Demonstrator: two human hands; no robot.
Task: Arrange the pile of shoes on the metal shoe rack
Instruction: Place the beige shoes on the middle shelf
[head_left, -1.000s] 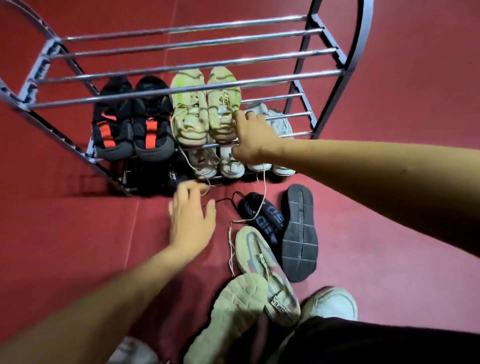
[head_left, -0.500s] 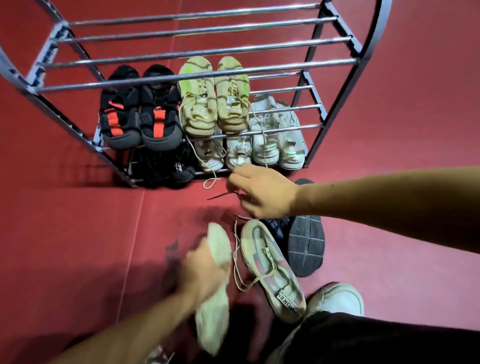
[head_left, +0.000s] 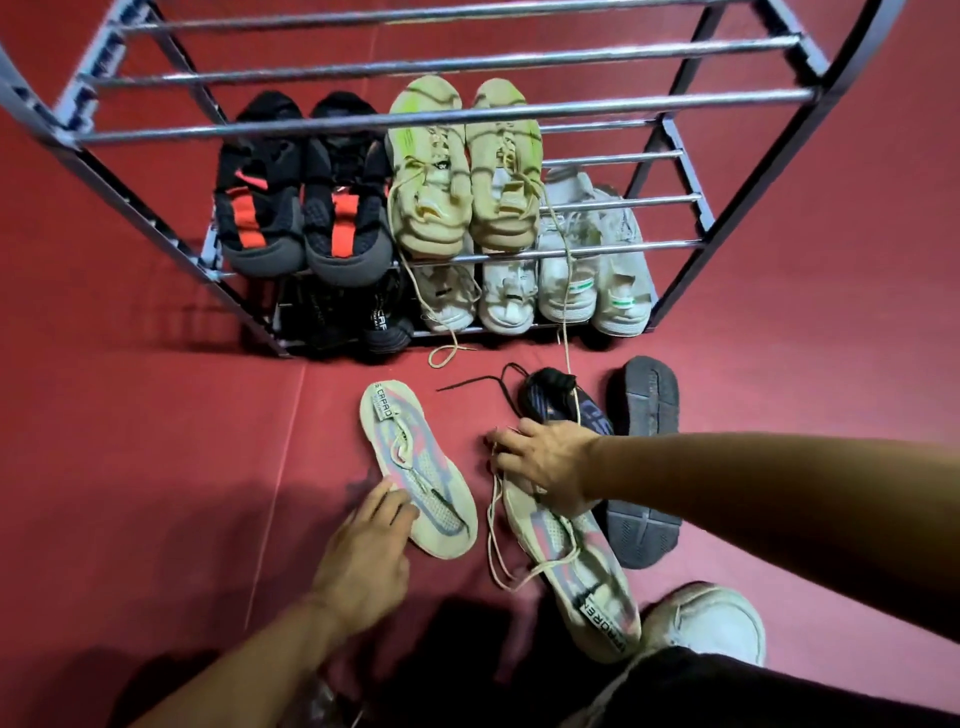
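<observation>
A metal shoe rack (head_left: 467, 115) stands on the red floor. Its middle shelf holds a black-and-red pair (head_left: 306, 208) and a beige-green pair (head_left: 467, 171); the bottom shelf holds black shoes (head_left: 382, 322) and white sneakers (head_left: 566, 270). On the floor in front, a beige knit shoe (head_left: 415, 467) lies upright, and my left hand (head_left: 366, 561) touches its toe end. My right hand (head_left: 545, 462) grips the collar of its twin (head_left: 576, 566), which lies with its heel towards me. A dark pair lies behind: one on its side (head_left: 563, 400), one sole up (head_left: 644, 462).
A white sneaker (head_left: 711, 618) sits at the lower right, beside my dark-clothed leg. Loose laces trail from the rack onto the floor (head_left: 447, 358). The rack's top rails (head_left: 441, 65) hold no shoes. Red floor spreads to the left and right.
My left hand has turned the beige shoe from sole-up to upright and set it on the floor. My right hand came down from the laces onto the twin shoe's collar.
</observation>
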